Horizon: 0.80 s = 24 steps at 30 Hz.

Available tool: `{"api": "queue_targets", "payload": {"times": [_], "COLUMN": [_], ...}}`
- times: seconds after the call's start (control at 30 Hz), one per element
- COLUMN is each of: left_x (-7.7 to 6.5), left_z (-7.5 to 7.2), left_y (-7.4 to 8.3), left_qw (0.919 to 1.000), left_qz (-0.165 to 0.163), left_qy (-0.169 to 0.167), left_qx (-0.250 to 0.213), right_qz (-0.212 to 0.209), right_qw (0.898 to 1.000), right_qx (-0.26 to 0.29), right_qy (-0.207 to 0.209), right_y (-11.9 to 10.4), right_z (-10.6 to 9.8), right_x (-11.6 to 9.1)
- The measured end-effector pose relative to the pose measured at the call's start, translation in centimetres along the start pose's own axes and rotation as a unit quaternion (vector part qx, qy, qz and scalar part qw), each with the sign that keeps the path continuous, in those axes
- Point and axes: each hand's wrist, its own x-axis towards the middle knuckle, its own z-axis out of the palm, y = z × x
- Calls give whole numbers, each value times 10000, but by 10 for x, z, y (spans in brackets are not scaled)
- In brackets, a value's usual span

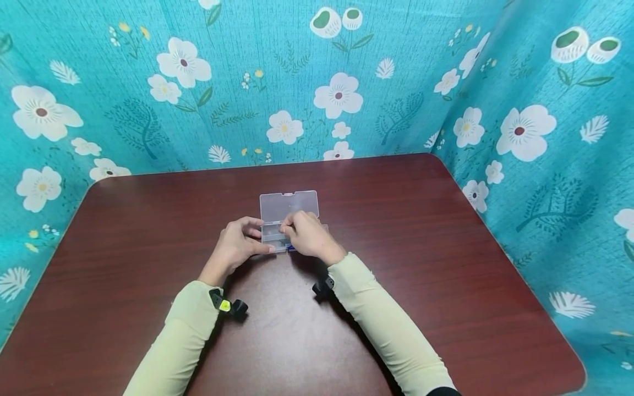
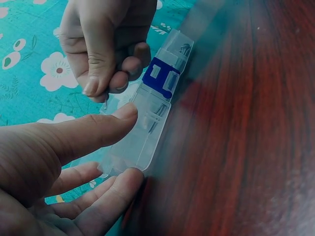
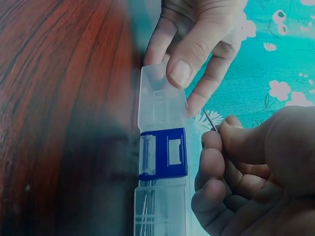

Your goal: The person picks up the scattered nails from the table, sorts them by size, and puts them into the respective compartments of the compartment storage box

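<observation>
A small clear plastic organizer box sits on the table, its lid raised at the back. My left hand grips the box's left end, thumb at the front corner and fingers round the side. Over the compartments, my right hand pinches a thin metal pin between thumb and forefinger, with the other fingers curled in. The pin's tip also peeks out in the left wrist view. A blue latch is on the front wall. Thin metal pieces show through the plastic; their exact kind is unclear.
The dark red-brown wooden table has rounded corners and stretches out on both sides of the box. A turquoise flowered curtain hangs behind the table and along its right side.
</observation>
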Motion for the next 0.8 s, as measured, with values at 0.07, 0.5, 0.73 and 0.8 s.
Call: {"api": "queue_targets", "payload": {"times": [0.07,0.5,0.73,0.8], "left_x": [0,1,-5,-8], "left_z": [0,4,4,-1], "left_y": [-1,-2,-2,-2], "left_qw": [10000,10000,9997,9998], "left_qz": [-11,2,-212,-116], "left_qy": [-14,-22,-82,-11], "left_qx": [-23,41,48,129], "right_qz": [9,-371,-347,-190], "right_qw": [10000,9985,9958,9956], "right_qx": [-44,200,86,-98], "right_qy": [-4,342,842,911], "right_y": [-1,15,45,55], "right_z": [1,-16,-52,-64], "right_x": [0,-6,-29,-37]}}
